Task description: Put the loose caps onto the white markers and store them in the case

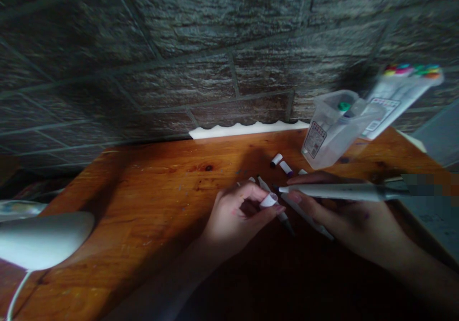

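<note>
Left hand (234,213), lowest at centre, pinches a white cap (268,200) in tightly curled fingers (251,189), while the right hand (344,211) closes around a white marker (340,192), holding it level with its tip toward that cap, above loose markers (311,223) on the wooden surface (143,192).

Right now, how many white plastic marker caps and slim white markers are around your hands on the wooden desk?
White caps on the desk: 3
White cap in the left hand: 1
White markers on the desk: 2
White marker in the right hand: 1
Total: 7
</note>
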A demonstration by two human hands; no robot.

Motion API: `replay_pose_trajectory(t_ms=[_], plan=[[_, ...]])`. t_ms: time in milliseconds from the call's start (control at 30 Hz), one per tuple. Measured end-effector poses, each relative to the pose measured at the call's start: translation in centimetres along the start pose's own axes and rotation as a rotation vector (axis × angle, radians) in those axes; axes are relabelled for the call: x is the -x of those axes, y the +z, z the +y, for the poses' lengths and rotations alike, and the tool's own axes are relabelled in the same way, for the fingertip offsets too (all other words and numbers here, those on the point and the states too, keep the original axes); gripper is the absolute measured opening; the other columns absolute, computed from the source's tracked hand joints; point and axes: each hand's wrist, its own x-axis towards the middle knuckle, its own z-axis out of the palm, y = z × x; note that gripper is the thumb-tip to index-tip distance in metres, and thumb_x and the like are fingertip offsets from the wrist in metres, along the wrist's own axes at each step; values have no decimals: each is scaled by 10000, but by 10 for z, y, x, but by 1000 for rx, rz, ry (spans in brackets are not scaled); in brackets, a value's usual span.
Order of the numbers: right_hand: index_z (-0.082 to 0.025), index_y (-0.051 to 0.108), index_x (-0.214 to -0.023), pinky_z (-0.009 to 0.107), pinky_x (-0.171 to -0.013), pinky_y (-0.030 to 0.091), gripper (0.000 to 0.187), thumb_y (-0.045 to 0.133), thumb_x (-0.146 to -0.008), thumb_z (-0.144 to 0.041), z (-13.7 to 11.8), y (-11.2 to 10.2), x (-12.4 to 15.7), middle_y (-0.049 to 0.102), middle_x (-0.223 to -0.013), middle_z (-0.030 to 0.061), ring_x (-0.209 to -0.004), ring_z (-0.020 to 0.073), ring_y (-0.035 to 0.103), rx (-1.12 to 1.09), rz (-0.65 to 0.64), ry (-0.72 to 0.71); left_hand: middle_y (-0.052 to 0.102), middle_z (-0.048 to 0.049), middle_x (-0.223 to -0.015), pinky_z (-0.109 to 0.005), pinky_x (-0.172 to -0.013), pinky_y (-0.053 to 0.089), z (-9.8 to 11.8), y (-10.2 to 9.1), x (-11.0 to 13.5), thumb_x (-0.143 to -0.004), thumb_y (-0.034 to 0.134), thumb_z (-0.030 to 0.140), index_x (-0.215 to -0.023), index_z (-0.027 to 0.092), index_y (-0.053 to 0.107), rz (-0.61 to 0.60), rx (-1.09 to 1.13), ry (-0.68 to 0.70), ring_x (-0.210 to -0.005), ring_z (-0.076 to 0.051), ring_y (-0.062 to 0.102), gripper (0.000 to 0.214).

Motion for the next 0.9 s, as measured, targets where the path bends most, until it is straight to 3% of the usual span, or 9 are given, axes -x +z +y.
replay_pose_trajectory(t_ms=[167,433,633,733,900], plan=[[-325,730,-1058,223,-795,619,224,706,-869,-208,6,1,3,766,-1075,-28,-939,172,743,-36,-48,21,724,14,-710,-132,-514,453,0,0,0,-806,772,236,-769,156,692,3,-27,2,-576,-64,619,118],[-278,732,-962,223,-761,620,105,662,-897,-233,2,6,5,773,-1007,-8,-876,161,749,27,-91,-34,728,7,-729,-152,-531,468,1,-1,1,-802,766,249,-782,158,710,1,-86,-2,-581,-76,619,108],[-230,745,-1050,325,-770,628,177,644,-908,-256,17,-7,-2,789,-1021,50,-853,230,767,337,40,-80,703,11,-701,-154,-524,452,6,0,4,-770,795,261,-752,165,695,-20,-19,-19,-584,-79,603,140],[-217,752,-1010,345,-806,625,155,651,-904,-269,20,-12,-7,794,-989,44,-867,236,765,335,107,-47,693,3,-694,-160,-505,448,6,3,4,-777,786,259,-749,160,683,-40,55,-72,-562,-81,590,145],[-221,751,-984,295,-784,634,128,704,-866,-241,8,-6,-6,793,-993,33,-873,213,765,223,90,-22,707,-14,-721,-182,-550,495,1,2,-1,-782,777,227,-759,153,666,2,180,-100,-578,-92,603,135]])
